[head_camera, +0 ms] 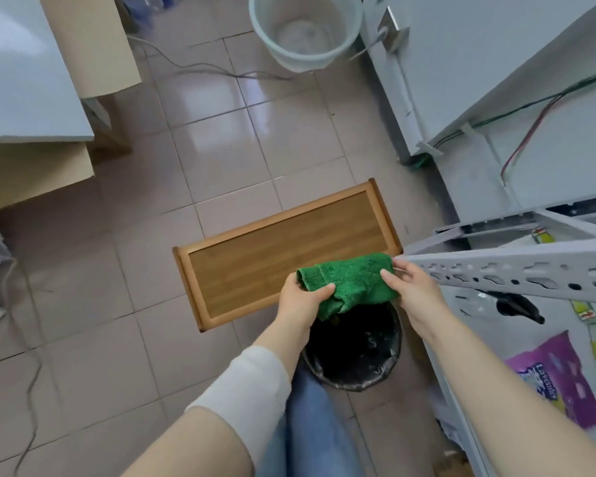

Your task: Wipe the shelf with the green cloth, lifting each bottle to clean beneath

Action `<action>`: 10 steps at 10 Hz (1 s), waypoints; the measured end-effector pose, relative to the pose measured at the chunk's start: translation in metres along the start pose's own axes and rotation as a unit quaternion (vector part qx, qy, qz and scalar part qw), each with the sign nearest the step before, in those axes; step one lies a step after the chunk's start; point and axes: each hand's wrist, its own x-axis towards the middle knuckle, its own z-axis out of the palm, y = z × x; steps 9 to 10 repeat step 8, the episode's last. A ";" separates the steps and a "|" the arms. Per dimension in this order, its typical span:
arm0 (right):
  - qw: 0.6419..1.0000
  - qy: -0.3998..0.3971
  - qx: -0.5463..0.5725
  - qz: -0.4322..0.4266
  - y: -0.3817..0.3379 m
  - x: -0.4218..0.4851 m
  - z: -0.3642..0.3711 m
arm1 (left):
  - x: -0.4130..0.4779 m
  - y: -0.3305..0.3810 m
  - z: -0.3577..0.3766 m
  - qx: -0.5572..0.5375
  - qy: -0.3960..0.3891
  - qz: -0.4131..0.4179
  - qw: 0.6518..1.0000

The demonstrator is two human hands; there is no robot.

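A green cloth [353, 282] hangs bunched between both hands, above a black-lined bin and the near edge of a wooden shelf [255, 256]. My left hand [301, 297] grips the cloth's left end, thumb on top. My right hand [412, 287] pinches its right end with thumb and fingers. The shelf is a low bamboo board with a raised rim, standing on the tiled floor, and its top is bare. No bottles show in this view.
A black bin [355, 352] sits under the cloth by my leg. A grey metal rack [516, 270] juts in from the right, with a purple packet [558, 376] below it. A pale bucket [305, 29] stands far ahead. Cables trail across the floor at left.
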 end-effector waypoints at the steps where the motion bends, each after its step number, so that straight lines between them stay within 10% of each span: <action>1: 0.999 0.039 -0.033 -0.012 0.008 0.059 0.006 | 0.050 -0.003 0.023 0.010 0.026 -0.017 0.999; 10: 0.895 0.213 -0.373 -0.115 0.025 0.169 0.035 | 0.167 -0.016 0.049 0.273 0.098 0.058 0.955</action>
